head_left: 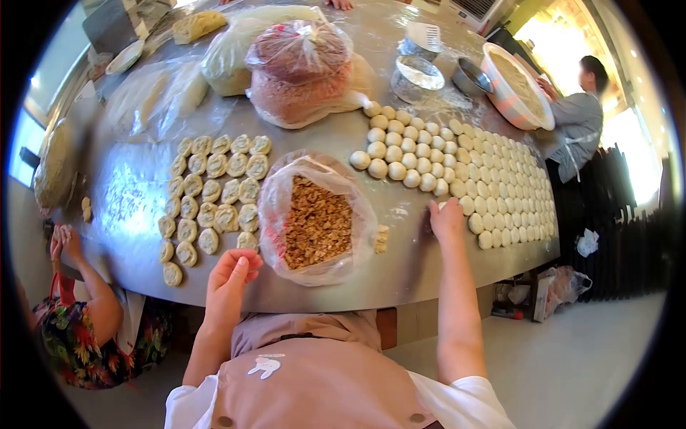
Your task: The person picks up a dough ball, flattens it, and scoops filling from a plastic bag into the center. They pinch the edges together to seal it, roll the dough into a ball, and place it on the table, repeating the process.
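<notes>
My left hand [233,277] is at the table's front edge, thumb and fingers pressed together, just below the flattened dough pieces [211,190]; whether anything is between its fingertips is too small to tell. My right hand [447,219] reaches to the near left corner of the rows of round dough balls [500,187]. Its fingers are closed around a pale dough ball, of which only a little shows. Between my hands an open plastic bag [361,229] holds brown crumbly filling [314,225]. A small yellowish piece [382,239] lies right beside the bag.
Tied bags of reddish filling [300,79] stand at the back. Behind the dough balls are a metal tin [416,80], a metal bowl [471,77] and a large basin [516,86]. A person [577,118] stands at the right; another person's hands [66,242] are at the left edge.
</notes>
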Tool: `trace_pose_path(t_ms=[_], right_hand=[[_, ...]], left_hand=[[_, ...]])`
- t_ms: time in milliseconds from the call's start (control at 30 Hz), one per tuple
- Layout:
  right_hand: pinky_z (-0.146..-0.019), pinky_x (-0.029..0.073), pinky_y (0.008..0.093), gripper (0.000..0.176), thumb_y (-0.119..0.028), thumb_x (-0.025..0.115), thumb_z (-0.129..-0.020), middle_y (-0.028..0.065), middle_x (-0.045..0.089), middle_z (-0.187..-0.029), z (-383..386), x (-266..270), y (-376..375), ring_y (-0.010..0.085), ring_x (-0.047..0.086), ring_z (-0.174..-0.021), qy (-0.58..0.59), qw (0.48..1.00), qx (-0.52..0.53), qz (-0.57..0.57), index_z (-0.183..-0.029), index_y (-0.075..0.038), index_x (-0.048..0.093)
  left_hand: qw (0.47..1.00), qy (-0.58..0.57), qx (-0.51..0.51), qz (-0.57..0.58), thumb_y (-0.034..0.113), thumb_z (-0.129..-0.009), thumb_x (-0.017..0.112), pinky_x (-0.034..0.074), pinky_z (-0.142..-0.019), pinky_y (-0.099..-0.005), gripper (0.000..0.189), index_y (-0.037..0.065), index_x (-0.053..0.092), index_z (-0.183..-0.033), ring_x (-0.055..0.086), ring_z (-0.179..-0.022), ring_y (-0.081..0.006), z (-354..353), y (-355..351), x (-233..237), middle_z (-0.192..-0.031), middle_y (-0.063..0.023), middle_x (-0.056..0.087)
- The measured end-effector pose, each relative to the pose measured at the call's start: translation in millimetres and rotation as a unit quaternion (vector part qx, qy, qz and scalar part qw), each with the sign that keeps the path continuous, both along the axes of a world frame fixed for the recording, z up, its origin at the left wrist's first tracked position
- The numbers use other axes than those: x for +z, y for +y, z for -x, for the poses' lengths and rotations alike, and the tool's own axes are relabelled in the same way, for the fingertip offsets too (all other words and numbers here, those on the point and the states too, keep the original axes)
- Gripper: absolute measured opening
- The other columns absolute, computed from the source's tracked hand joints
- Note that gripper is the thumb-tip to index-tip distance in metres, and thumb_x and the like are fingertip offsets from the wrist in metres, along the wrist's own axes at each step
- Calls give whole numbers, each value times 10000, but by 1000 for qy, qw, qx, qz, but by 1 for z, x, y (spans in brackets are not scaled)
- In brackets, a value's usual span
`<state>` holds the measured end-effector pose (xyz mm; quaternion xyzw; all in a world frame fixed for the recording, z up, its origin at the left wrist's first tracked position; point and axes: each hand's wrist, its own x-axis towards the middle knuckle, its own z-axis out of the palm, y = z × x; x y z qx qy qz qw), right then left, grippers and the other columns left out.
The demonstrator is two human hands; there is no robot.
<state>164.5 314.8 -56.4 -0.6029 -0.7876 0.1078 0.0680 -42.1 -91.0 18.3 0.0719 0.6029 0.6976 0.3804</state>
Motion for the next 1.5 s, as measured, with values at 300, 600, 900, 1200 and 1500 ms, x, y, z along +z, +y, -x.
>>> trace_pose_path(t_ms=[300, 600, 900, 1200, 1500], right_hand=[[-990, 422, 471, 683, -502, 587, -888, 318, 532, -1241, -18, -40, 32, 453, 504, -1176, -31, 998, 41, -21, -1276, 49, 478], [-1047, 391, 412, 579, -321, 618, -896, 245, 511, -1340, 8, 69, -73, 349, 504, -1238, 105, 990, 95, 5, -1325, 41, 474], [-945, 465, 438, 567, -327, 736, -799, 207, 518, -1264, 127, 71, -192, 367, 511, -1154, 132, 889, 438, 0, -1245, -34, 544], [-897, 480, 442, 376, -237, 689, -823, 157, 582, -1105, 123, 63, -181, 365, 562, -1019, 12, 886, 457, 74, -1156, -89, 592], [-712, 499, 420, 208, -198, 713, -801, 173, 632, -851, 121, 59, -149, 335, 620, -788, 129, 908, 369, 152, -963, -80, 656]], left_hand=[[984, 66, 162, 26, 170, -964, 574, 445, -832, -270, 196, 48, 582, -1117, 559, -972, -114, 20, -49, -33, -1040, -37, 616], [629, 402, 269, 608, 280, -870, 662, 382, -950, -534, 433, 18, 542, -1193, 468, -1124, -416, 58, -129, -114, -1221, -207, 528], [860, 294, 250, 333, 119, -882, 666, 493, -735, -340, 257, 15, 544, -1083, 590, -848, -224, 49, -118, -88, -972, -93, 577], [965, -184, 75, -173, 115, -951, 541, 529, -783, -294, 296, -1, 524, -1222, 617, -930, -200, 30, -16, 0, -1077, -119, 611], [959, -256, -87, -90, 142, -988, 502, 541, -806, -320, 231, 18, 515, -1182, 620, -935, -223, 5, 88, 5, -1067, -108, 584]])
